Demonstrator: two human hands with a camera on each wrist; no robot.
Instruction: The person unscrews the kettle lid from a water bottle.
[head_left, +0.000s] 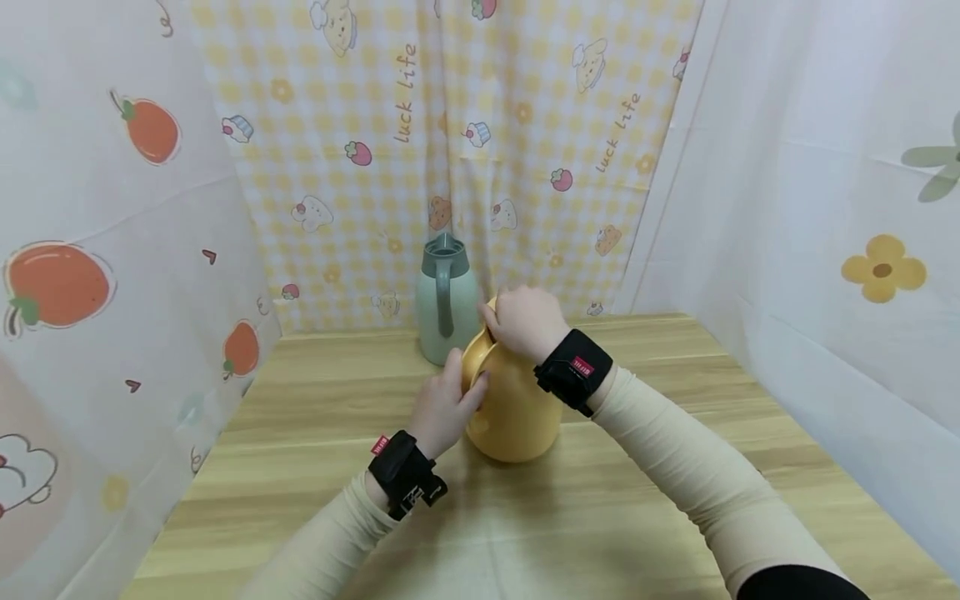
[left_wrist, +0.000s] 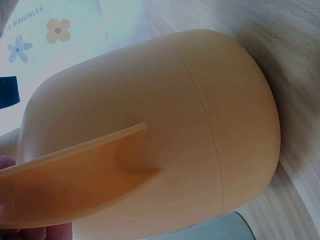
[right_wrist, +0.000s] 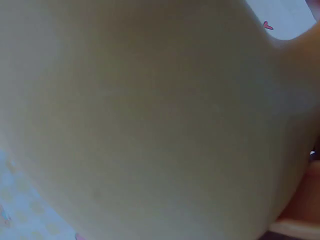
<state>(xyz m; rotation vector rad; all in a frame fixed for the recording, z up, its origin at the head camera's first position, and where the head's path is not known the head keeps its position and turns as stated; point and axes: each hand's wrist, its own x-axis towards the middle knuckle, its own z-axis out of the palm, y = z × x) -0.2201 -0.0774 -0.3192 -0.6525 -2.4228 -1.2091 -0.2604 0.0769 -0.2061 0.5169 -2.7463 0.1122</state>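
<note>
A yellow thermos jug [head_left: 517, 417] stands upright on the wooden table. My left hand [head_left: 441, 408] grips its handle, thumb towards me; some fingertips [left_wrist: 57, 232] show beneath the handle [left_wrist: 75, 175] in the left wrist view. Over the jug's mouth, my right hand [head_left: 528, 321] holds the top, its thumb beside the raised spout. That hand and the rim hide what lies under its fingers. A blurred pale surface close to the lens fills most of the right wrist view. Just behind the jug stands a pale green thermos jug [head_left: 429, 312], its dark green handle facing me.
The wooden table [head_left: 337, 392] reaches back to a yellow checked curtain [head_left: 360, 192]. White printed curtains hang along the left [head_left: 187, 208] and right [head_left: 795, 183] sides. Both wrists wear black straps.
</note>
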